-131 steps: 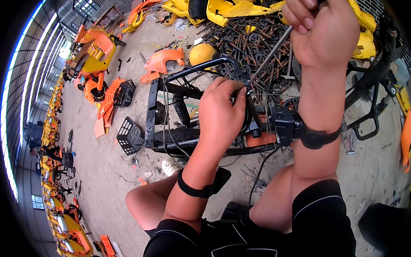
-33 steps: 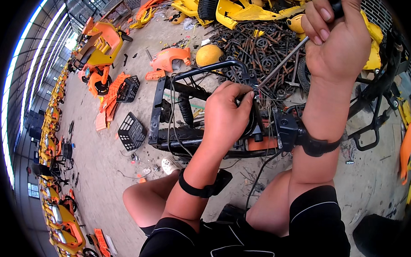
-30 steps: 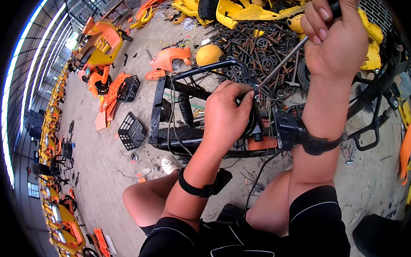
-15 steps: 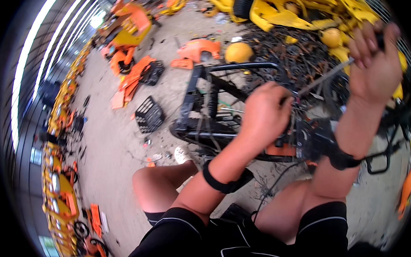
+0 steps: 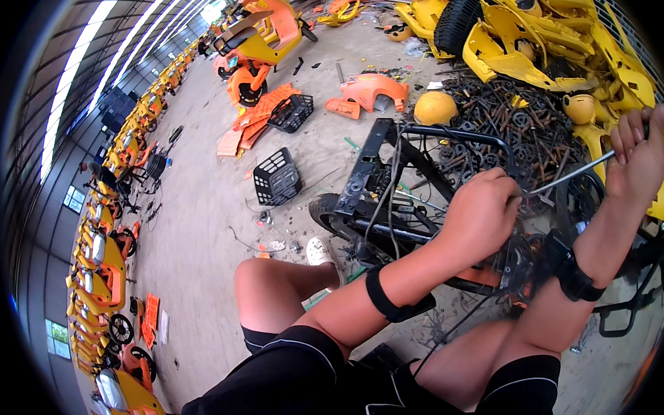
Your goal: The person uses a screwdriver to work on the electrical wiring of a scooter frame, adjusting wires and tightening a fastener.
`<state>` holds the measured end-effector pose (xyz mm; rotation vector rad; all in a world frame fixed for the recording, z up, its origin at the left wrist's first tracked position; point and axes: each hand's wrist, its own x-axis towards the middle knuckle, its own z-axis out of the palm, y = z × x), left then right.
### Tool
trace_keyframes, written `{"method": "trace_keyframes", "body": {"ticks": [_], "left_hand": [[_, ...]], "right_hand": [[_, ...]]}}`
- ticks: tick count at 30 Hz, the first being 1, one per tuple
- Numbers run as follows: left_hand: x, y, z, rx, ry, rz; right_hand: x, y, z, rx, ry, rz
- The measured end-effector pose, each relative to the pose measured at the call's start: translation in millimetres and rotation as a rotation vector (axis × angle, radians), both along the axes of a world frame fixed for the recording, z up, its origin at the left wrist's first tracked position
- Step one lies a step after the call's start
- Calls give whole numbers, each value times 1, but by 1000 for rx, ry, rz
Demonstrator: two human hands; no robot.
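Observation:
A black metal scooter frame [image 5: 354, 179] stands before me, with loose cables and a wheel at its near side. My left hand [image 5: 485, 208] is closed above the frame's right part; its fingers hide whatever they grip. From beside it a long thin grey rod [image 5: 574, 174], slightly curved, runs up to the right. Its far end is in my right hand [image 5: 635, 157], raised at the right with the fingers wrapped round a dark part. Whether this is a tool's shaft or a stiff cable I cannot tell.
Behind the frame lie a heap of dark metal parts [image 5: 523, 131], a yellow ball-like shell [image 5: 435, 109] and piled yellow panels [image 5: 517, 51]. Black baskets [image 5: 277, 179] and orange panels [image 5: 372, 92] lie on the floor. Yellow scooters [image 5: 104, 267] line the left. A person [image 5: 100, 174] is far left.
The view has swung, so the frame and floor things sit farther right and lower in it. Both hands also appear farther right and lower, the rod still between them.

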<state>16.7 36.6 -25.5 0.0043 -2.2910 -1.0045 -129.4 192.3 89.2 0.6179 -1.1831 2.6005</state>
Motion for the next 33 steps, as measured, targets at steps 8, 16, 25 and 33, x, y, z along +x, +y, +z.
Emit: {"method": "trace_keyframes", "body": {"ticks": [8, 16, 25, 33], "left_hand": [[0, 1, -1, 12, 6, 8], [0, 3, 0, 15, -9, 17], [2, 2, 1, 23, -3, 21], [3, 2, 1, 13, -12, 36]], "right_hand": [[2, 6, -1, -16, 156, 204], [9, -12, 0, 88, -23, -314], [1, 4, -8, -18, 85, 26], [9, -2, -8, 50, -47, -306]]}}
